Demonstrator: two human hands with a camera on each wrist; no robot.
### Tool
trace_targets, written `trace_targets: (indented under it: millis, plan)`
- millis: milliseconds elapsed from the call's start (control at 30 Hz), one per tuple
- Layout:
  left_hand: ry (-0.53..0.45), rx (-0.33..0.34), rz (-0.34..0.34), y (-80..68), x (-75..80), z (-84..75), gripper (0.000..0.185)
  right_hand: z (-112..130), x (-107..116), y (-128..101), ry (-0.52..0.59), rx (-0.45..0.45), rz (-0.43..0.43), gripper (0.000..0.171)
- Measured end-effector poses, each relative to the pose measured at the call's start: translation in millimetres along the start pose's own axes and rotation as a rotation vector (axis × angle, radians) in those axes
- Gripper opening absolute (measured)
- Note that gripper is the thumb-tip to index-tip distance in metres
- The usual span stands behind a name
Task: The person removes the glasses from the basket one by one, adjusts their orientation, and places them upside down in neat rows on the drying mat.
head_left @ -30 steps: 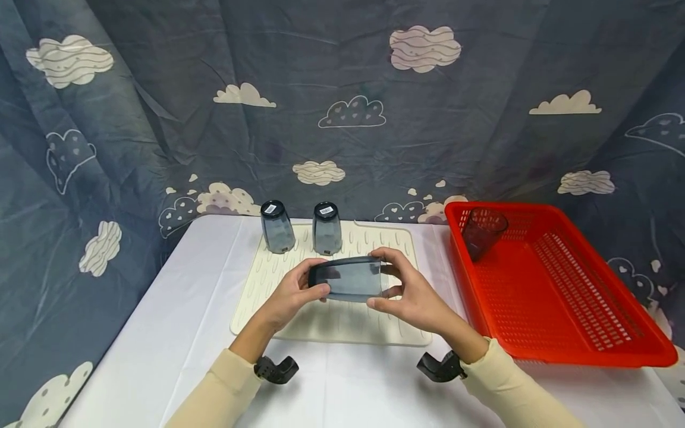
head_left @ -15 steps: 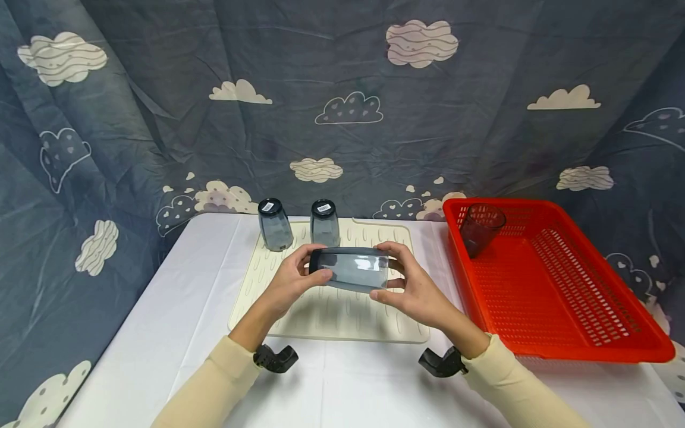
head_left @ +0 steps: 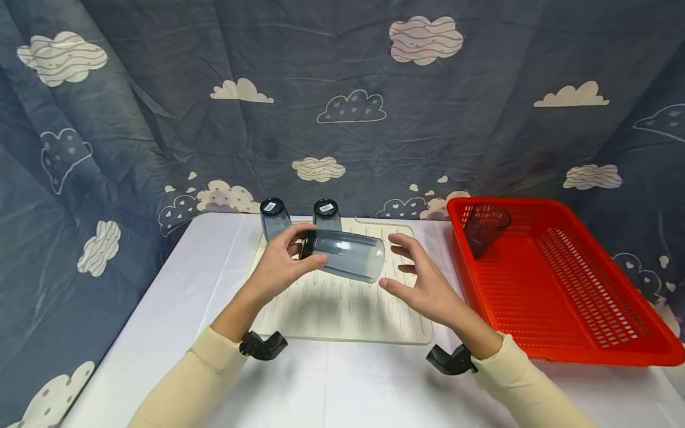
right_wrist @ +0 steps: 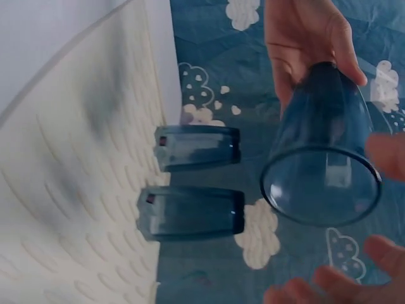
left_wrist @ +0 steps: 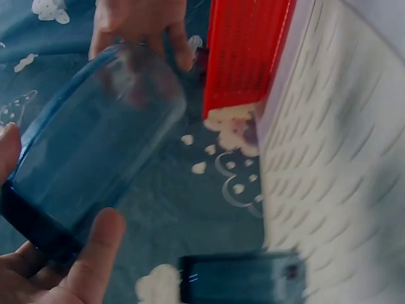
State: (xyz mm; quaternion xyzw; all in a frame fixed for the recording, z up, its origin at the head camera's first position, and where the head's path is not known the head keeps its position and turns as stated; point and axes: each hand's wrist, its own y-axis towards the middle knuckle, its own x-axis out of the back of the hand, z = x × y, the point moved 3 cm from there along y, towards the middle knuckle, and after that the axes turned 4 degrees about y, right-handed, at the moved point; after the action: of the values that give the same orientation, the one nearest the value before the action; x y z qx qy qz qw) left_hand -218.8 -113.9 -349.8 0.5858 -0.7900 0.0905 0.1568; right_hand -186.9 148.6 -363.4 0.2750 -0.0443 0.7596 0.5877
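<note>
left hand (head_left: 278, 267) grips the base end of a smoky glass tumbler (head_left: 345, 255), held at frame centre above the drying mat (head_left: 342, 309). tumbler lies sideways, long axis left to right, open rim toward the right hand (head_left: 423, 285), which is spread wide, just beside the rim, holding nothing.

A: Item, two upturned tumblers (head_left: 299, 217) at twelve o'clock: lower parts are hiding behind the held tumbler (head_left: 345, 255).

B: Item, red basket (head_left: 615, 351): right corner is running off the frame at three o'clock.
</note>
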Motion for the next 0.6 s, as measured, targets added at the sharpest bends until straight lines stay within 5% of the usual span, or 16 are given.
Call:
trace_targets:
  millis: [167, 300, 600]
  plan:
    - [0.250, -0.035, -0.021, 1.0, 21.2, -26.2, 0.065, 2, 10, -6, -0.102, -0.047, 0.002, 0.064]
    - [0.443, -0.146, -0.031, 1.0, 35.6, -51.1, 0.067, 2, 17, -13, -0.177, -0.041, 0.026, 0.058]
    - [0.619, -0.323, 0.016, 2.7, 53.3, -86.3, 0.071, 0, 30, -29, -0.258, -0.091, 0.091, 0.063]
